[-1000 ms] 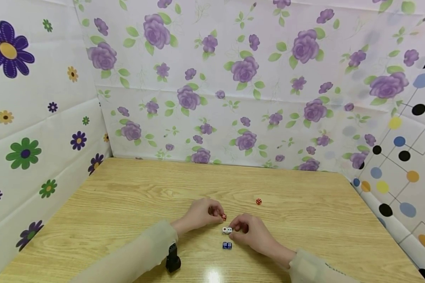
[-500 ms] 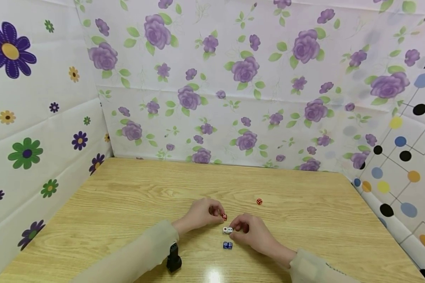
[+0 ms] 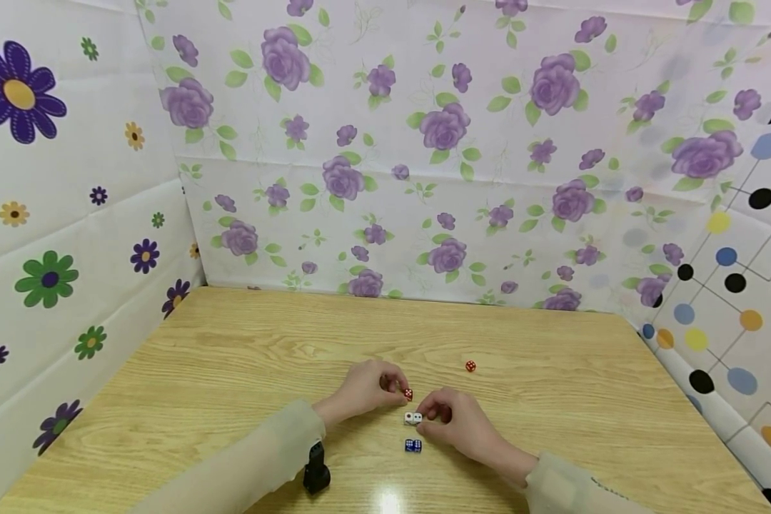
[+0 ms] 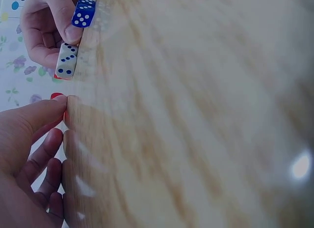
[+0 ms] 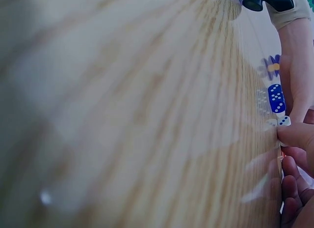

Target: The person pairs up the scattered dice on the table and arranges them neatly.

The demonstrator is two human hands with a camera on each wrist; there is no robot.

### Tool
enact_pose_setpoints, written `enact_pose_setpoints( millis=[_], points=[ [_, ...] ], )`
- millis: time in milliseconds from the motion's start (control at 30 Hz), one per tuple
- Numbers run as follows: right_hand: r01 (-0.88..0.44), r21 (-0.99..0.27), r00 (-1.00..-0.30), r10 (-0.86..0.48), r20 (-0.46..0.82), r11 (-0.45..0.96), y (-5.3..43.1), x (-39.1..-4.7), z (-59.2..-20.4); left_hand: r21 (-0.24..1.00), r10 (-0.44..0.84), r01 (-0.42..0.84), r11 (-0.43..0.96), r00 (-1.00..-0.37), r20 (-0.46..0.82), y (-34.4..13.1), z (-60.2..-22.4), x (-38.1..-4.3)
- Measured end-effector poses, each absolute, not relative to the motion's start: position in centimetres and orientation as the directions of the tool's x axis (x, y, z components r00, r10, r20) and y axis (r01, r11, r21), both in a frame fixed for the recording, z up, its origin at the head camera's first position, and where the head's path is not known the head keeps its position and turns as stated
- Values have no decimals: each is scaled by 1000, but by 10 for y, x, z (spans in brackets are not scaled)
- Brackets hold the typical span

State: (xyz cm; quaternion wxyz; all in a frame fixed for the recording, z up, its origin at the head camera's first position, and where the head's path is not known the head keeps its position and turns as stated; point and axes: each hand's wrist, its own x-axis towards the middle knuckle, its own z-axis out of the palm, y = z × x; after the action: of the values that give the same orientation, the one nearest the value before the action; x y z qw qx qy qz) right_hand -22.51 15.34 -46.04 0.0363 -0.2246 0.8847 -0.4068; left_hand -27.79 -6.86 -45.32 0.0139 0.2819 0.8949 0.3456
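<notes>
Between thumb and fingertips my left hand (image 3: pixel 368 385) pinches a red die (image 3: pixel 408 394), low over the wooden table; in the left wrist view only a sliver of this red die (image 4: pixel 58 96) shows past the thumb. Just nearer to me, two white dice (image 3: pixel 413 418) sit side by side. My right hand (image 3: pixel 457 422) pinches the right-hand one, thumb in front and fingers behind. Closest to me is a pair of blue dice (image 3: pixel 413 445), side by side and untouched, also seen in the right wrist view as blue dice (image 5: pixel 276 98) beyond the right thumb.
Another red die (image 3: pixel 470 366) lies alone, farther back and to the right. The wooden table (image 3: pixel 283 328) meets flower-printed cloth (image 3: pixel 385 178) at the back, with patterned cloth on both sides. A black device (image 3: pixel 316 471) is strapped at my left wrist.
My left hand has edged very slightly to the right with the red die. The right hand and the other dice stay as they were.
</notes>
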Motion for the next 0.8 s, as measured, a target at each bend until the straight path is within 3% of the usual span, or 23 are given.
enact_pose_setpoints(
  millis=[433, 800],
  points=[
    [-367, -738, -894, -433, 112, 566, 153, -225, -458, 608, 511, 500, 617, -842, 173, -69, -452, -279],
    [-396, -729, -848, -526, 58, 558, 168, -235, -449, 619, 510, 488, 616, -845, 160, -68, -454, -279]
  ],
)
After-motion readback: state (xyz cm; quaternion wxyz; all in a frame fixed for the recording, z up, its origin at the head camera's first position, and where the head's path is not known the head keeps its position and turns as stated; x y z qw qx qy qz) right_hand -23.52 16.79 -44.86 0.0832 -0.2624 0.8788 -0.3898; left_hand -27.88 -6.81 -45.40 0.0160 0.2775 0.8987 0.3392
